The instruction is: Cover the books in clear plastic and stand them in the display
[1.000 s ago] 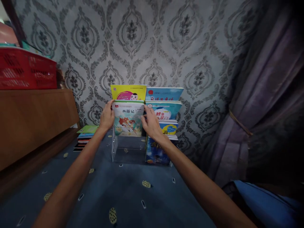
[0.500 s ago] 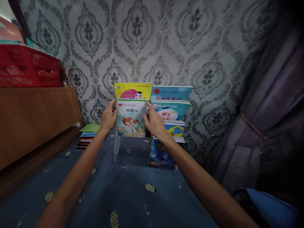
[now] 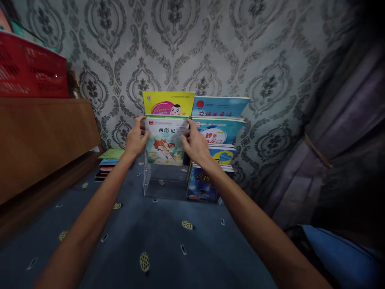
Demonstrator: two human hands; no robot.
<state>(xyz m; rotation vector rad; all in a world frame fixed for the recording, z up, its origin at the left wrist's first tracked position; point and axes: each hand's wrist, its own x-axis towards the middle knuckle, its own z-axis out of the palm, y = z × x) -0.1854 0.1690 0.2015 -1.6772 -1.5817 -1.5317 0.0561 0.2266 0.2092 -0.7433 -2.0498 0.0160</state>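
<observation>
at the centre of the frame the left hand [image 3: 134,139] and the right hand [image 3: 195,143] grip a pale green paperback picture book with a cartoon figure and dark lettering on its cover [image 3: 166,141]. the left hand's fingers curl round the book's left edge with the thumb on the cover near the top corner; the right hand's fingers clamp the right edge, thumb also on the front. the book stands upright, cover facing the camera, in the second tier of a clear acrylic stepped display rack [image 3: 164,185] that sits on the dark blue carpet with pale yellow oval spots [image 3: 162,241] against the grey damask-patterned wallpaper [image 3: 186,44]. the rack's lowest clear tier shows below the held book.

just behind and above the held book stands a yellow picture book with a pink band and a round cartoon face [image 3: 168,104]. right of centre the rack's other column carries a blue book with red lettering [image 3: 221,106] at the top, a light blue book with a white cloud shape [image 3: 221,131] under it, a blue and yellow book [image 3: 224,154] lower still, and a dark blue night-sky book [image 3: 201,186] at the bottom.

left of the rack a low stack of flat books with a green one on top [image 3: 108,162] lies on the carpet beside a brown wooden cabinet [image 3: 42,140]. a red plastic slotted basket [image 3: 30,70] sits on the cabinet in the upper left. a purple draped curtain tied with a cord [image 3: 331,132] fills the right side, and a blue cushion [image 3: 339,257] shows in the lower right corner.
</observation>
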